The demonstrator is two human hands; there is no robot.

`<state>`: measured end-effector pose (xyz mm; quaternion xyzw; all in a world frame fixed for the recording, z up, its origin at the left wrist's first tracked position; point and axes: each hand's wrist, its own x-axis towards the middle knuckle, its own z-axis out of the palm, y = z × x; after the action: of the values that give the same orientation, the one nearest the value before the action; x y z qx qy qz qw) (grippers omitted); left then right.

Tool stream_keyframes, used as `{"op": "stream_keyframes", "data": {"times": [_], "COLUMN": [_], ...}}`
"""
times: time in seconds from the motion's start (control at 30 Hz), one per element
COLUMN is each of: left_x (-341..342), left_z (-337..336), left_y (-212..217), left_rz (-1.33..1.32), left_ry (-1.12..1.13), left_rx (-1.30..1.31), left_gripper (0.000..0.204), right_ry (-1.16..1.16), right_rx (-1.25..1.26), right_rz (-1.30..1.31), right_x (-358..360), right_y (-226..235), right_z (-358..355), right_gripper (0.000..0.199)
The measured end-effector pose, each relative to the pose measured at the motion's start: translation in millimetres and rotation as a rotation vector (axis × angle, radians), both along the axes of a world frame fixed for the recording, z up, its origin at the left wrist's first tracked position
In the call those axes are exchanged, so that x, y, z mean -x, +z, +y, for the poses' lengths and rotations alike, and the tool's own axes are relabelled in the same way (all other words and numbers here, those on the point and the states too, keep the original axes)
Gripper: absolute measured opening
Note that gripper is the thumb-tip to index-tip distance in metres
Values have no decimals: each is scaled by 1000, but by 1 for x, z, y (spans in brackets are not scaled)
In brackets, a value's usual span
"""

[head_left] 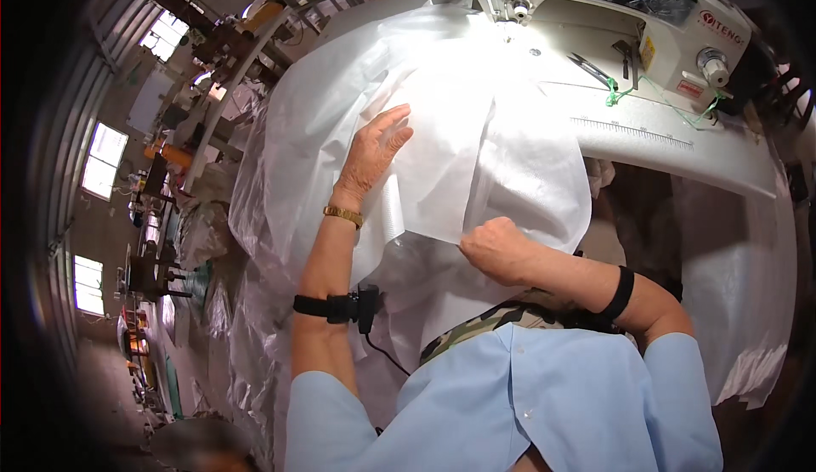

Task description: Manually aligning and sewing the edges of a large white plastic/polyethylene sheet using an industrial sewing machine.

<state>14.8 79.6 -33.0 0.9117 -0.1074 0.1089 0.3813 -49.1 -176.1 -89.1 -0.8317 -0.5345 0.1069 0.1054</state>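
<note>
A large thin white sheet (438, 158) spreads over the sewing table and hangs toward my lap, with a raised fold running down its middle. My left hand (374, 151) rests on its left part, fingers stretched forward and thumb apart, holding nothing. Closed around the sheet's near edge, at the lower end of the fold, is my right hand (495, 249); its fingertips are hidden. Beyond both hands stands a white sewing machine (586, 0), its lamp brightly lighting the sheet below the needle area (512, 23).
On the machine bed lie tweezers (592, 70) and a green thread (629, 94), beside a printed ruler scale (633, 132). More white sheeting (735, 293) hangs at the right. Crumpled translucent material (255, 344) is heaped at the left, near cluttered benches.
</note>
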Motion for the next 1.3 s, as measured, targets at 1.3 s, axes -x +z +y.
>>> {"op": "stream_keyframes", "data": {"times": [1.3], "left_x": [124], "left_z": [-101], "left_y": [-14], "left_rz": [-215], "left_ry": [129], "left_rx": [185], "left_gripper": [8], "right_ry": [-786], "right_rx": [-767], "right_rz": [1659], "right_x": [48], "right_y": [-21], "right_z": [-33], "right_gripper": [19]}}
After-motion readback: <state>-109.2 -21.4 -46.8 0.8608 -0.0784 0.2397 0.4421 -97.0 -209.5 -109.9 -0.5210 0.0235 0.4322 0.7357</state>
